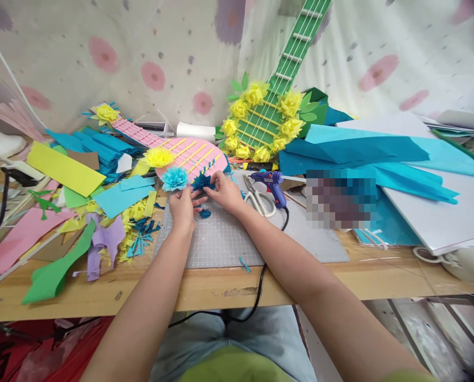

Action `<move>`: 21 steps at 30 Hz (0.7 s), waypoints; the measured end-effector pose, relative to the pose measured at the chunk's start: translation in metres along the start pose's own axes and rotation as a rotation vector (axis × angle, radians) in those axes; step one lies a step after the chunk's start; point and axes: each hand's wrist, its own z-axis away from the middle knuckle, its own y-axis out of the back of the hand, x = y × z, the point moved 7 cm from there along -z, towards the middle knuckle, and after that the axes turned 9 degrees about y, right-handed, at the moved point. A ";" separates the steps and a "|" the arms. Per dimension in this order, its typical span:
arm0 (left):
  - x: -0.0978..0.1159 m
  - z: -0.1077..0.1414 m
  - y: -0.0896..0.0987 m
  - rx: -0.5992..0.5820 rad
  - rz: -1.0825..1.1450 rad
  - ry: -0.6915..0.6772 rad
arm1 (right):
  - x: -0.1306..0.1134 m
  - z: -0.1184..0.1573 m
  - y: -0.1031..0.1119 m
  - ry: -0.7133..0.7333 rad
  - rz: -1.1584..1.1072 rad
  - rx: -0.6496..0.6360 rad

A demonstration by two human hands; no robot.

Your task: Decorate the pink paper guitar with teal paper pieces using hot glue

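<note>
Head view: dark blue flower between two hands at the pink guitar's lower edge

Nearest, both forearms reach up from the bottom of the frame over a grey cutting mat (229, 246). The left hand (182, 209) lies left of centre, some fingers spread, tips at the lower left of a dark blue paper flower (202, 181); whether they grip it, I cannot tell. The right hand (226, 192) comes from the other side, thumb and forefinger closed on the flower's right edge. So the flower sits just beyond and between the fingertips, seemingly a little closer to the right hand's.

Left of it, just beside, is a light blue flower (174, 179). Both are at the lower edge of the pink paper guitar (216, 150), whose long axis slants from its neck at upper left down to its round body near the centre. Whether the dark flower touches that body is hidden.

Right of centre lie scissors (263, 206) and a glue gun (274, 187); farther back, a green guitar (256, 130) leans toward the upper right.
</note>
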 end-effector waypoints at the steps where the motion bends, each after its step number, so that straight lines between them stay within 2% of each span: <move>1: 0.000 0.001 0.000 -0.008 -0.002 0.010 | 0.000 0.000 0.000 -0.002 0.001 -0.004; 14: -0.002 0.002 -0.004 -0.065 0.010 0.063 | -0.011 0.009 0.012 0.090 -0.084 -0.004; 17: 0.006 -0.001 0.004 -0.014 -0.035 -0.012 | -0.014 0.011 0.023 0.133 -0.099 0.034; 21: 0.027 -0.006 0.027 0.151 -0.046 -0.236 | -0.008 0.017 0.043 0.106 -0.058 0.089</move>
